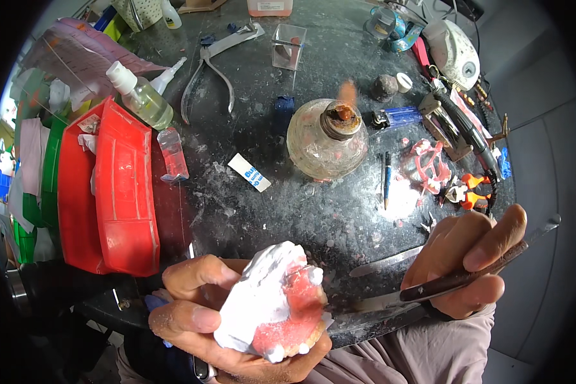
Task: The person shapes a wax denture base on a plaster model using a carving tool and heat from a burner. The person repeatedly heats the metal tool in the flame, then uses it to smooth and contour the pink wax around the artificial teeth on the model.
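- The left hand [201, 307] is at the lower middle of the view, clenched around a white plaster dental cast [262, 301] that carries pink wax gums and a row of white teeth [288, 323]; the thumb lies across the plaster side, the fingers cup it from below; the cast is tilted, teeth toward the lower edge, held over the near rim of the dark worktop [288, 211]
- The right hand [470, 265] is at the lower right, grasping a knife with a dark handle [454, 281]; the forefinger lies along the top of the handle; its long metal blade [371, 302] reaches left, the tip close beside the pink wax, whether touching I cannot tell
- A round glass spirit lamp [326, 137] stands mid-worktop, well apart from both hands, a small flame [347, 93] at its wick
- Red plastic trays [124, 192] sit at the left edge of the worktop, green ones stacked beside them; a clear spray bottle [144, 96] with yellowish liquid lies just above the trays
- Metal pliers [204, 77] lie near the far edge; a blue lighter [400, 117] lies right of the lamp; a pen [386, 179] lies below the lighter; pink wax pieces [429, 166] lie farther right
- White dust and crumbs scatter over the worktop between lamp and hands
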A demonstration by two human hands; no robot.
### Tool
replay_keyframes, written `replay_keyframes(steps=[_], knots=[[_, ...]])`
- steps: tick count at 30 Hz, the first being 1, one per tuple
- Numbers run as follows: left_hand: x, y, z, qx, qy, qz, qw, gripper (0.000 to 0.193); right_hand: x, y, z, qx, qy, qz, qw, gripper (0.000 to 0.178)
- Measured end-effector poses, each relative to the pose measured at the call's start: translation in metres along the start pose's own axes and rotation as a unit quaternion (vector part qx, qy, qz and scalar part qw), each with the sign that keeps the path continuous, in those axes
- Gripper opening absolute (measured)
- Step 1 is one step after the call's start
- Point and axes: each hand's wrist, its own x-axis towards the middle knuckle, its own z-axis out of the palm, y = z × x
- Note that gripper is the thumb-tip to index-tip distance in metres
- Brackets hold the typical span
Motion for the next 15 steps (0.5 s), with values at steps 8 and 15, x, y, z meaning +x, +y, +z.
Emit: replay_keyframes(steps=[8,15], knots=[[0.006,0.004,-0.002,0.003,0.058,-0.015,0.998,0.076,0.006,0.006,0.003,-0.089,-0.062,-0.11,0.988,0.035],[0.011,0.011,0.015,-0.028,0.093,-0.043,0.994,0.076,0.004,0.009,-0.004,-0.027,-0.056,-0.086,0.994,0.039]])
